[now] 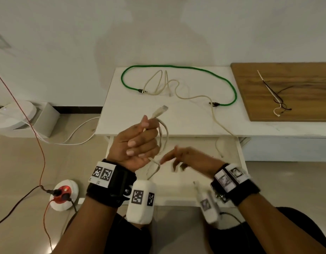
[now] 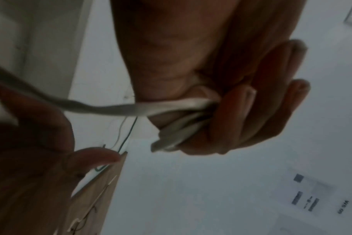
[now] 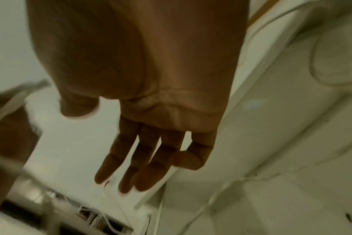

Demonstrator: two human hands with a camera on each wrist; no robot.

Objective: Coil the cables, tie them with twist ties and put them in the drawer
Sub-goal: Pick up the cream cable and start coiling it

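My left hand [image 1: 140,142] is raised palm-up over the table's front edge and grips loops of a beige cable [image 1: 163,129], its plug [image 1: 161,110] sticking up past the thumb. In the left wrist view the cable [image 2: 131,108] runs through the curled fingers [image 2: 251,111]. My right hand [image 1: 178,158], blurred, hovers just right of it with straight, spread fingers [image 3: 143,159] and holds nothing. The rest of the beige cable [image 1: 188,96] trails across the white table [image 1: 121,107], ringed by a green cable [image 1: 177,66]. Twist ties [image 1: 276,96] lie on a wooden board [image 1: 305,79]. An open drawer [image 1: 230,145] sits below the tabletop.
A round power strip [image 1: 64,193] with red and black leads sits on the floor at the left, beside a white device [image 1: 15,114] and a white cord [image 1: 79,132]. The wall stands behind the table.
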